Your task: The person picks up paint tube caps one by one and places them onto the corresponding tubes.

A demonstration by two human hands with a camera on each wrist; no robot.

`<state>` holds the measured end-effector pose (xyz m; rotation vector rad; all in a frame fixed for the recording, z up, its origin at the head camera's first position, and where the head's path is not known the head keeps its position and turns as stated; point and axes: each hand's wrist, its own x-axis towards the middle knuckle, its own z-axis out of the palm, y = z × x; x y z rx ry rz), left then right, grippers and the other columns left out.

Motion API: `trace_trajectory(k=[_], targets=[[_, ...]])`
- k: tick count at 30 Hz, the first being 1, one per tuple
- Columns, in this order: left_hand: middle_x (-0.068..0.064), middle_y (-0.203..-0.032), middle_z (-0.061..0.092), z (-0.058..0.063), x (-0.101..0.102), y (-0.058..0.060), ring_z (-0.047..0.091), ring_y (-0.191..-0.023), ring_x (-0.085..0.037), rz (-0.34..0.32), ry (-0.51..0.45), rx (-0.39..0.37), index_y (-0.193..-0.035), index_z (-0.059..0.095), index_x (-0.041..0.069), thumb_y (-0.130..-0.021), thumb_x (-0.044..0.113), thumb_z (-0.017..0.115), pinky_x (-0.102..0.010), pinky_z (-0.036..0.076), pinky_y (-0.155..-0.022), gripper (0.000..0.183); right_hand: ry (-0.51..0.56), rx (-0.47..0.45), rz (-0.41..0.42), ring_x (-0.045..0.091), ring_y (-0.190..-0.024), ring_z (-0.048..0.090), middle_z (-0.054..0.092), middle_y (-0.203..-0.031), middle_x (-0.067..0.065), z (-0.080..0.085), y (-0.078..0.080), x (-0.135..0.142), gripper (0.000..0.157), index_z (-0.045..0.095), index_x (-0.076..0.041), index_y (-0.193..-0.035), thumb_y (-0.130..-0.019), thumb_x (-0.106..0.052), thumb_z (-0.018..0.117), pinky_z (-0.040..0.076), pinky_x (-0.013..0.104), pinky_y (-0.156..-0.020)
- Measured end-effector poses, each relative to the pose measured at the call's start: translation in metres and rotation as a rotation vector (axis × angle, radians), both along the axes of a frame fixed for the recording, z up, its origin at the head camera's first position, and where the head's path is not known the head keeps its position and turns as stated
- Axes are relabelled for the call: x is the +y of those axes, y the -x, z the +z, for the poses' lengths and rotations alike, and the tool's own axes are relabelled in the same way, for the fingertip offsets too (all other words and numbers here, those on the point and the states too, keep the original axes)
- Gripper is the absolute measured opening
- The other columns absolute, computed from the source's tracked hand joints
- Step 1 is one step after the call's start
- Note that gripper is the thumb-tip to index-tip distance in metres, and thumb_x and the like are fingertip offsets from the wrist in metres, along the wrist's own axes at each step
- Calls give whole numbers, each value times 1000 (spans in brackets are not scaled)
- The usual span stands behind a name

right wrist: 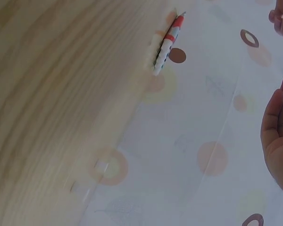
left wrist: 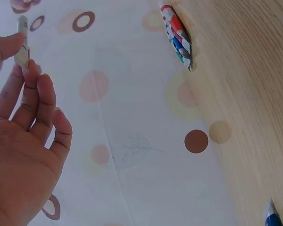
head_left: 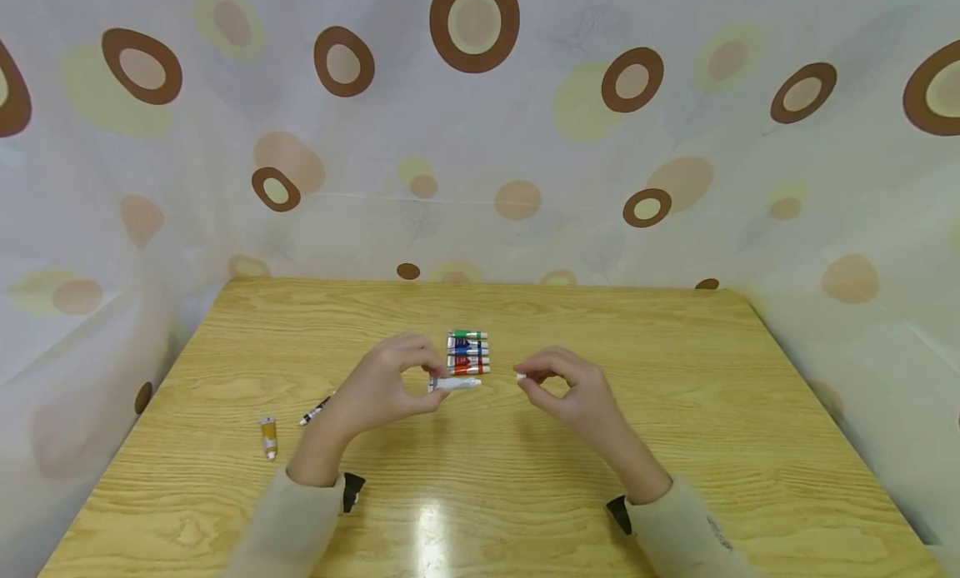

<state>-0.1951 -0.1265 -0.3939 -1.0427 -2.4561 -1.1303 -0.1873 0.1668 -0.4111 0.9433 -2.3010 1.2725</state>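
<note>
A white paint tube (head_left: 457, 383) is pinched between the thumb and fingers of my left hand (head_left: 378, 386), its nozzle end pointing right. The left wrist view shows the same tube (left wrist: 21, 44) at the fingertips. Across a short gap, my right hand (head_left: 577, 392) pinches a small white piece (head_left: 521, 377) that looks like a cap. In the right wrist view, the right hand's fingertips lie outside the frame. Just behind the white tube is a row of several paint tubes (head_left: 468, 343), with green, blue and red labels.
An ochre paint tube (head_left: 268, 437) lies on the left of the wooden table (head_left: 712, 411). Beside the left wrist lies a dark-labelled tube (head_left: 315, 410), partly hidden by the hand. A patterned curtain (head_left: 540, 161) stands behind the table and along both sides.
</note>
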Motion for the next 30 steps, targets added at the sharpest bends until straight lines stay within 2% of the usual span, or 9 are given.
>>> trace_trajectory(k=[5,11,17,23,30], targets=[[7,-91,70,1,5,0,59,-86,-8,4,-1,1,-90,74,16,-79,9,87,-25,53,-76,18,20,-9,19,11,-83,69,75,-97,5,-3,0,-11,18,77,-8,-103,-89,4,75,62,32,-73],[6,-92,69,3,8,0,58,-87,-7,16,6,9,-91,74,15,-79,10,87,-25,53,-77,18,37,-15,31,11,-83,69,76,-97,6,-3,-1,-17,16,76,-7,-100,-89,4,76,61,27,-74],[5,-90,69,3,11,2,62,-86,-16,-13,1,37,-90,75,15,-80,9,86,-26,53,-77,16,60,-12,67,11,-84,69,75,-97,7,-4,-2,-20,19,76,-7,-101,-87,6,76,61,25,-75],[6,-89,70,2,14,1,58,-85,-7,-29,-5,46,-90,75,15,-80,8,85,-24,52,-75,16,58,18,80,15,-82,70,75,-96,8,-5,-2,-23,21,75,-7,-102,-87,8,76,61,26,-75],[5,-87,68,0,17,-2,57,-83,-7,-23,-18,57,-89,75,14,-78,7,87,-24,53,-75,17,67,83,93,16,-80,69,75,-95,11,-5,-2,-26,24,75,-5,-101,-84,11,76,61,26,-74]])
